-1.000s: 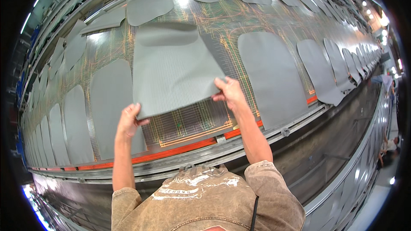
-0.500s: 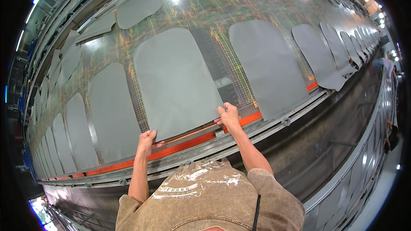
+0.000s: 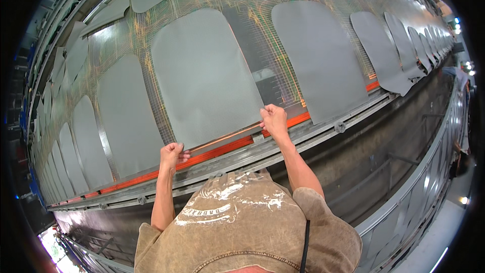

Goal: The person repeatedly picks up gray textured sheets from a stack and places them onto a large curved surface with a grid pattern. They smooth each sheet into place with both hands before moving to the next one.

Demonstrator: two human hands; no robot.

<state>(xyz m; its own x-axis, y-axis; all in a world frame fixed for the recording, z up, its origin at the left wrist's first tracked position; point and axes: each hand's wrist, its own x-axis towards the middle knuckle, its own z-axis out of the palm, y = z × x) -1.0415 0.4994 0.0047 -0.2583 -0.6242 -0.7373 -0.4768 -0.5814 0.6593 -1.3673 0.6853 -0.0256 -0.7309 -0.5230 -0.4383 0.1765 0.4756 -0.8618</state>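
A grey, arch-shaped sheet (image 3: 204, 71) with a finely textured surface lies flat on a sloping board (image 3: 268, 55) marked with dense orange and green grid lines. My left hand (image 3: 173, 153) pinches the sheet's lower left corner, thumb and forefinger together. My right hand (image 3: 273, 120) pinches its lower right corner. Just below both hands, an orange strip (image 3: 223, 147) runs along the board's near edge, above a metal rail (image 3: 327, 125).
Similar grey sheets (image 3: 123, 116) (image 3: 318, 60) line the board on both sides and along its top. A dark channel (image 3: 384, 156) runs below the rail, bordered by a curved metal railing (image 3: 404, 202). A partly hidden person (image 3: 459, 164) is at the far right.
The sheet, raised with a ribbed look a second ago, now lies flat with its rounded end extended upward. Both hands moved down and right with it, then appear slightly higher in the latest view.
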